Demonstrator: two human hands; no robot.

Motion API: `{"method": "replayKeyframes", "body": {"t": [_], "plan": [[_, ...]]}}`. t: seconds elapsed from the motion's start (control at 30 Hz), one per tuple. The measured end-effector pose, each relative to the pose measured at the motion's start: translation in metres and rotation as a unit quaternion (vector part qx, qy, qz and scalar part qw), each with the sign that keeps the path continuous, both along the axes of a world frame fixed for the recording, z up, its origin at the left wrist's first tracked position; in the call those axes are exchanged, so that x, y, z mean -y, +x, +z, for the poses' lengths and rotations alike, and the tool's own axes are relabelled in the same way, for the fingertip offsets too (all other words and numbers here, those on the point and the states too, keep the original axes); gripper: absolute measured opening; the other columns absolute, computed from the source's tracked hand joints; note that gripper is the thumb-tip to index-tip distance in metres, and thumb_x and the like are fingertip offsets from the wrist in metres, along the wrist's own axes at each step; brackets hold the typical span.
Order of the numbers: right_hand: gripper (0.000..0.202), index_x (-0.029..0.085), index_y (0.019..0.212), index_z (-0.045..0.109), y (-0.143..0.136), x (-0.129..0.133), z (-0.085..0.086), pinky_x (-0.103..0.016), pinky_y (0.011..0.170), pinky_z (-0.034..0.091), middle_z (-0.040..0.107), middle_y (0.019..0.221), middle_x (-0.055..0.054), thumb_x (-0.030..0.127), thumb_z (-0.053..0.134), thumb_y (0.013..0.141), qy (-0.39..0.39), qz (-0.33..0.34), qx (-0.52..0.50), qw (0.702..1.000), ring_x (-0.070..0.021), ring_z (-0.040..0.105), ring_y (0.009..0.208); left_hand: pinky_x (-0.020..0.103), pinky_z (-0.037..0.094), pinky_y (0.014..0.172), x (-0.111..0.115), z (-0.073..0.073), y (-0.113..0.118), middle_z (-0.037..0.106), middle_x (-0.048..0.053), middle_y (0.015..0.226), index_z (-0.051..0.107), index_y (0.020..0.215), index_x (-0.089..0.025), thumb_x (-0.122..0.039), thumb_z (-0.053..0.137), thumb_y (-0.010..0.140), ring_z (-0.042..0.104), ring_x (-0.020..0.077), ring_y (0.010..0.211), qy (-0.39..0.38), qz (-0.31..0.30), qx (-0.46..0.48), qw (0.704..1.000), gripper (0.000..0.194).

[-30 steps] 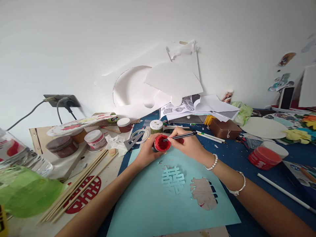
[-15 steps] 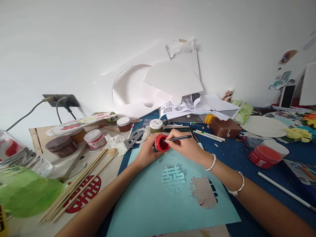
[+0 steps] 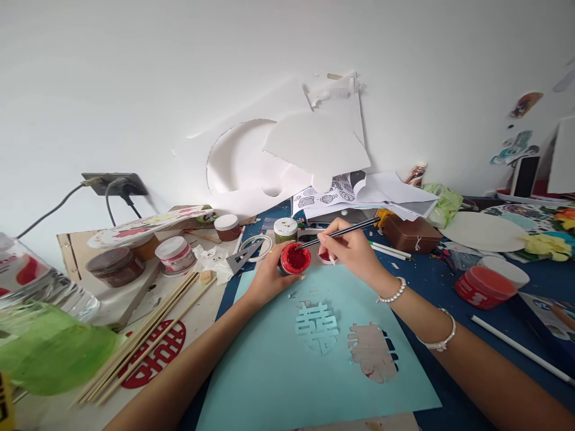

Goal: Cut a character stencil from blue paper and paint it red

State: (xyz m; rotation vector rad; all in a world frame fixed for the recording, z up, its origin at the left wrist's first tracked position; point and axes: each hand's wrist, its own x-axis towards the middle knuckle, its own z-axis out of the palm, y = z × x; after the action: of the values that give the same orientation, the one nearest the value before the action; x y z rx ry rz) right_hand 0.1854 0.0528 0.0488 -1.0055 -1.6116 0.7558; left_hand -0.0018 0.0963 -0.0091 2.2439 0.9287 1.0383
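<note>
My left hand [image 3: 271, 270] is wrapped round a jar of red paint [image 3: 296, 261], its open mouth tilted toward me. In my right hand [image 3: 345, 246] is a thin dark paintbrush [image 3: 350, 230], its tip at the jar's rim. A small lid with red inside [image 3: 324, 257] lies just under that hand. Below both hands spreads a light blue paper sheet [image 3: 269, 365]. On it rests a cut-out pale blue character [image 3: 317, 327], and to its right is a cut-away opening [image 3: 372, 353] with the board showing through.
Wooden sticks [image 3: 148, 335] lie at the left over a red cut-out character [image 3: 168, 350]. Paint jars [image 3: 175, 254] and a green plastic bag [image 3: 54, 353] stand on that side. A brown box [image 3: 411, 232], a red paint tub [image 3: 483, 287] and a white rod [image 3: 516, 347] are at the right.
The brush has come up out of the jar's middle to its rim, and my right hand has shifted slightly right. The small lid has come into view. My left hand still holds the jar.
</note>
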Motion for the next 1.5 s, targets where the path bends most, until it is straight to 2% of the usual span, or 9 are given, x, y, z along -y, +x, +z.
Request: {"method": "replayKeyframes", "body": {"t": [0.13,0.43,0.73,0.9,1.03,1.13,1.2,1.3,1.5], "plan": [[0.019,0.018,0.068,0.045,0.006,-0.005,0.001,-0.020,0.041,0.032,0.057,0.055,0.003,0.032,0.055,0.077,-0.034,-0.003,-0.110,0.993,-0.0063,0.042,0.040,0.034,0.044,0.082,0.001,0.000,0.000,0.054,0.007,0.109,0.043,0.112,-0.018,-0.033,0.070,0.064,0.053,0.0229,0.098,-0.021,0.036,-0.010,0.999,0.057],[0.019,0.018,0.061,0.047,0.009,-0.003,0.004,-0.021,0.042,0.029,0.054,0.053,0.003,0.028,0.059,0.072,-0.111,0.013,-0.249,0.962,-0.0058,0.039,0.043,0.033,0.046,0.067,0.002,0.001,0.002,0.061,0.006,0.092,0.051,0.104,-0.014,-0.044,0.064,0.068,0.058,0.0235,0.081,-0.051,0.095,-0.048,0.993,0.048],[0.019,0.019,0.058,0.047,0.010,-0.005,0.002,-0.022,0.041,0.025,0.049,0.053,0.004,0.027,0.060,0.070,-0.120,0.014,-0.321,0.939,-0.0053,0.034,0.040,0.040,0.039,0.085,-0.004,-0.002,0.001,0.057,0.009,0.105,0.056,0.101,-0.016,-0.044,0.073,0.058,0.051,0.0295,0.099,-0.022,0.055,-0.072,0.996,0.054],[0.012,0.019,0.065,0.053,0.014,-0.003,0.002,-0.022,0.039,0.024,0.052,0.054,0.004,0.030,0.059,0.069,-0.123,0.014,-0.324,0.938,-0.0057,0.035,0.039,0.042,0.040,0.087,-0.008,-0.004,-0.001,0.053,0.011,0.112,0.048,0.113,-0.017,-0.042,0.076,0.054,0.049,0.0302,0.105,-0.020,0.063,-0.070,0.995,0.070],[0.018,0.018,0.081,0.061,0.020,0.000,0.001,-0.022,0.039,0.026,0.061,0.066,0.000,0.032,0.053,0.072,-0.143,0.026,-0.331,0.933,-0.0056,0.036,0.041,0.039,0.045,0.083,0.006,0.009,-0.012,0.045,0.016,0.121,0.033,0.125,-0.015,-0.040,0.071,0.061,0.049,0.0294,0.106,-0.007,0.096,-0.056,0.994,0.078],[0.019,0.018,0.084,0.062,0.024,0.002,-0.002,-0.021,0.040,0.027,0.061,0.070,-0.001,0.031,0.054,0.072,-0.150,0.024,-0.321,0.935,-0.0058,0.037,0.043,0.044,0.034,0.094,0.036,0.028,-0.024,0.043,0.009,0.124,0.042,0.119,-0.021,-0.033,0.055,0.078,0.045,0.0271,0.111,0.045,0.122,-0.048,0.990,0.045],[0.014,0.018,0.078,0.060,0.026,0.005,-0.007,-0.022,0.041,0.029,0.059,0.064,0.001,0.030,0.058,0.071,-0.149,0.012,-0.308,0.940,-0.0064,0.038,0.044,0.039,0.038,0.093,0.062,0.038,-0.028,0.053,0.003,0.114,0.053,0.109,-0.028,-0.023,0.048,0.082,0.050,0.0228,0.106,0.122,0.055,-0.083,0.988,0.028],[0.014,0.018,0.074,0.058,0.026,0.012,-0.017,-0.022,0.043,0.031,0.054,0.057,0.002,0.031,0.059,0.071,-0.166,0.006,-0.277,0.946,-0.0069,0.040,0.045,0.032,0.045,0.088,0.094,0.038,-0.024,0.058,0.003,0.111,0.044,0.122,-0.029,-0.014,0.044,0.083,0.054,0.0195,0.103,0.177,-0.129,-0.185,0.958,0.042],[0.014,0.017,0.085,0.058,0.023,0.027,-0.042,-0.022,0.044,0.034,0.060,0.069,-0.003,0.028,0.054,0.076,-0.218,0.063,-0.162,0.960,-0.0087,0.046,0.050,0.042,0.042,0.089,0.111,0.018,-0.004,0.044,0.015,0.125,0.039,0.128,-0.014,-0.034,0.054,0.081,0.044,0.0301,0.112,0.167,-0.187,-0.266,0.931,0.053]]}}
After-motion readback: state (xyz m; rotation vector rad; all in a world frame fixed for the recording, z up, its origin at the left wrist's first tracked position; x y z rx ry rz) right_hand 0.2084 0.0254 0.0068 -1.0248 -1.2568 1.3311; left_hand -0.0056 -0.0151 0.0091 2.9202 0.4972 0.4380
